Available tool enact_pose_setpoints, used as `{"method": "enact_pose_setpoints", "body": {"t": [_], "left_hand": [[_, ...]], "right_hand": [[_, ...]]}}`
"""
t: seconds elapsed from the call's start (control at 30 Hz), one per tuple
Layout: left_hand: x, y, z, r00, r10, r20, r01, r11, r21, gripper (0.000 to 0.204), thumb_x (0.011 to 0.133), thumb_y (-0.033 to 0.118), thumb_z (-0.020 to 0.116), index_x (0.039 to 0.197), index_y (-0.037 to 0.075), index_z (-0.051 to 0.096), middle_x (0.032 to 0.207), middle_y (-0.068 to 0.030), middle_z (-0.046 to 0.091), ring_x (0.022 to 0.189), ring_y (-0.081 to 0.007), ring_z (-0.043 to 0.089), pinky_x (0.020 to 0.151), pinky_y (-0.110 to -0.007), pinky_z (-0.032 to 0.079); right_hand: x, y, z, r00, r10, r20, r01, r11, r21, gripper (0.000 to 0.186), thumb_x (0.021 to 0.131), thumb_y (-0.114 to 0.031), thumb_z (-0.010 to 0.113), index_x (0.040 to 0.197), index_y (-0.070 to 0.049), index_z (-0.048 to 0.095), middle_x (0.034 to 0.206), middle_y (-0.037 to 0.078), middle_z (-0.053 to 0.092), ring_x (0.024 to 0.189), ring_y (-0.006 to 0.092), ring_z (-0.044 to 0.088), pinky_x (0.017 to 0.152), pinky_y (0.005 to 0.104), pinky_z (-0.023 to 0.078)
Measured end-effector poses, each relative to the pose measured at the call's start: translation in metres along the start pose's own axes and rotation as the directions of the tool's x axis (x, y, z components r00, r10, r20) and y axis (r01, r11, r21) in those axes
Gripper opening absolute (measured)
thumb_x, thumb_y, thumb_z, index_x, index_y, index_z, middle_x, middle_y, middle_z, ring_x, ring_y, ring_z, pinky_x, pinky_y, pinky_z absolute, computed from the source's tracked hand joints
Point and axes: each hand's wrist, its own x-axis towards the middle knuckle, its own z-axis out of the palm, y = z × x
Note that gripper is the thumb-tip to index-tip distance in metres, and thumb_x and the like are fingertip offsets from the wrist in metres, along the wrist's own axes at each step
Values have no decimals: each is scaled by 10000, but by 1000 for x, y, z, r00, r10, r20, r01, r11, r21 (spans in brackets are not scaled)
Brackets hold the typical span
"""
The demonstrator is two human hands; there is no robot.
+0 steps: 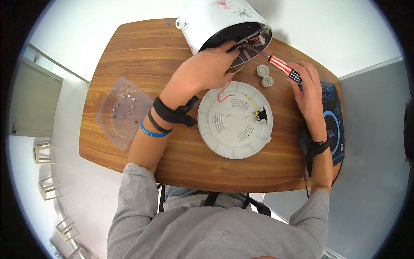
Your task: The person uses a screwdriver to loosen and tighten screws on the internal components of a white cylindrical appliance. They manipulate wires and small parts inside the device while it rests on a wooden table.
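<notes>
A white cylindrical appliance with a flower print (207,19) lies on its side, its open end showing a circuit board and wires (256,39). My left hand (210,69) reaches into that opening with curled fingers, closed on something hidden there. My right hand (307,90) grips a screwdriver with a striped, starred handle (282,65), whose tip is inside the opening. Below lies a round white vented plate (224,136) with a black socket (261,115), a yellow wire and a red wire (222,93). Two small pale plastic caps (263,71) sit beside the appliance.
A clear plastic tray (108,112) with several small screws is at the left of the wooden table (103,146). A black-and-blue flat device (334,129) lies at the right edge under my arm. White stools (45,187) stand at far left.
</notes>
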Motion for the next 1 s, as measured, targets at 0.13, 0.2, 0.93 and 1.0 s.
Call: {"method": "enact_pose_setpoints", "body": {"t": [0.13, 0.2, 0.93, 1.0], "left_hand": [[0, 2, -1, 998, -35, 61, 36, 999, -16, 677, 994, 268, 769, 1620, 79, 594, 1777, -269, 401, 1299, -496, 706, 1151, -521, 581], [0, 2, 1, 997, -39, 64, 40, 999, -10, 683, 990, 269, 775, 1619, 75, 592, 1776, -270, 399, 1277, -487, 720, 1140, -520, 588], [-3, 0, 3, 999, -7, 45, 6, 1000, 25, 712, 976, 261, 804, 1612, 30, 583, 1753, -289, 408, 1167, -488, 759, 1073, -516, 620], [-2, 1, 1, 999, -8, 52, 7, 1000, 29, 719, 976, 262, 802, 1618, 31, 574, 1755, -295, 401, 1158, -493, 761, 1066, -519, 623]], "right_hand": [[-1, -5, -2, 998, 58, -18, -57, 998, 18, 512, 911, 47, 850, 1398, -59, 730, 1330, 182, 711, 1232, 392, 699, 1079, 447, 567], [-2, -9, -4, 996, 82, 25, -84, 993, 89, 535, 918, 62, 835, 1423, -56, 707, 1328, 186, 710, 1227, 395, 702, 1083, 441, 564], [-3, -12, -1, 983, -180, 38, 177, 982, 65, 295, 975, -1, 790, 1230, -145, 822, 1449, 130, 684, 1285, 379, 691, 1036, 475, 608], [-3, -15, 1, 984, -168, 51, 164, 984, 73, 333, 961, 10, 802, 1264, -128, 817, 1439, 139, 683, 1290, 389, 675, 1062, 474, 598]]}}
